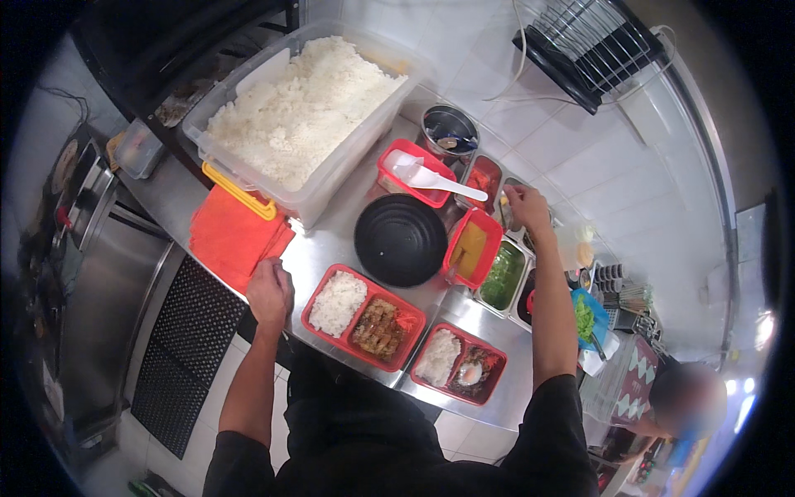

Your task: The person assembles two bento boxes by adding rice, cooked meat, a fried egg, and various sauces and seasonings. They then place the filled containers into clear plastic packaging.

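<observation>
My left hand (271,293) rests at the counter's front edge, against the corner of the folded orange cloth (235,235). Its fingers are curled, and whether anything is in them is hidden. My right hand (527,205) reaches to the back row of steel containers, just right of the one with shredded red pickle (482,179). The fingers are bent in a pinch; what they hold, if anything, is too small to make out. Closest to me lie two red two-part trays: a larger one (338,338) with rice, browned meat and red shreds, and a smaller one (434,382) with rice, meat and an egg.
A big clear tub (294,201) of rice stands at back left. Between it and the trays sits a black bowl (401,240). Beyond are a red container (397,170) with a white scoop (447,184), a yellow-filled container (472,248) and green garnish (502,277). Another person (662,418) is at right.
</observation>
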Demonstrator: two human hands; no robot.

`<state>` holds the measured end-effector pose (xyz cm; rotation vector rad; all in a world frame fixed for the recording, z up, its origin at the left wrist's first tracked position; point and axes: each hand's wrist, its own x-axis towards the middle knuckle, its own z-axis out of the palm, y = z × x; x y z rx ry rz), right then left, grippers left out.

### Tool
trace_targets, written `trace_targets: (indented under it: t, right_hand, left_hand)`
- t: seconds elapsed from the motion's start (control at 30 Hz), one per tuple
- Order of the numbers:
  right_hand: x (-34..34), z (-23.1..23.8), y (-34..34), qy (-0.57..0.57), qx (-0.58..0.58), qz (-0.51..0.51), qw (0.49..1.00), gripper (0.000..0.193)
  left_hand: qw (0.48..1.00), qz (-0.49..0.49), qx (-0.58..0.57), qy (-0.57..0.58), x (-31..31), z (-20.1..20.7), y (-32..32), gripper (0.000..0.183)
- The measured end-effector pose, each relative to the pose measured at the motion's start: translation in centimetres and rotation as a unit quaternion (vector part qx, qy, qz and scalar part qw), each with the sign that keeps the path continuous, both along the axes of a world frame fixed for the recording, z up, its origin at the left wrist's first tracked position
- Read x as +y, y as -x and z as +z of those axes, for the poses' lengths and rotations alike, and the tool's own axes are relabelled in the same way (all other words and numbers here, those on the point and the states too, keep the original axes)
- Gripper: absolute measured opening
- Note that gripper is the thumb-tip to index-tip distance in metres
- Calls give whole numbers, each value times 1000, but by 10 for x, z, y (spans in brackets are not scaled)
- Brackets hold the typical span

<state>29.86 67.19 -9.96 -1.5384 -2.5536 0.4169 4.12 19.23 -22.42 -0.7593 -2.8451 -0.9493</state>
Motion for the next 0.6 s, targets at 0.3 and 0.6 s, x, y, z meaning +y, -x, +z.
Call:
trace_targets:
  t: [0.3,0.6]
  right_hand:
    - [29,93,-133,-131,76,-79,985,31]
    - [29,65,-306,-136,207,-275,929,39]
  left_hand:
    - [1000,-8,4,8,0,-5,0,19]
    - [999,-19,-9,25,4,1,-4,25]
